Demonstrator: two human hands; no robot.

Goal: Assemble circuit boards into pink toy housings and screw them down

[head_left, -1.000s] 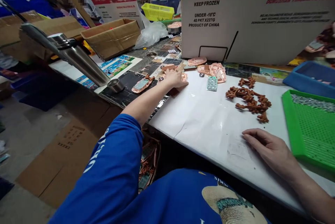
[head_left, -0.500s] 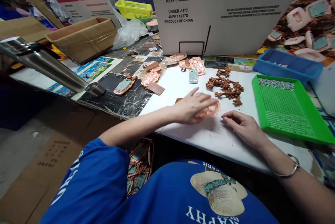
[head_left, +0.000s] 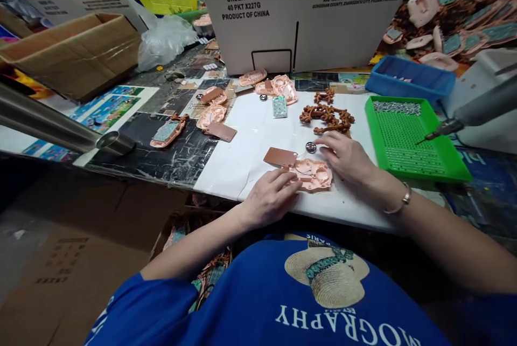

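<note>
A pink plastic shell (head_left: 313,176) lies hollow side up on the white work sheet, thin wires inside it. My left hand (head_left: 272,195) is at its left end, fingers laid over the edge and holding it. Beside the shell, a brown circuit board (head_left: 280,157) lies flat. A small round black speaker (head_left: 311,147) sits just behind the shell. My right hand (head_left: 349,157) reaches in from the right with bent, parted fingers, their tips at the speaker's right edge; I see nothing gripped in them.
Brown plastic branched parts (head_left: 327,117) lie behind my right hand. On the right are a green tray (head_left: 420,144) of screws, a blue tray (head_left: 410,84) and an electric screwdriver (head_left: 452,125). More shells (head_left: 210,116) and a teal board (head_left: 279,107) lie farther back.
My left hand has drawn back to the shell's left end, uncovering shell, board and speaker. My right hand has moved forward to the speaker. The view has shifted, bringing the screwdriver in.
</note>
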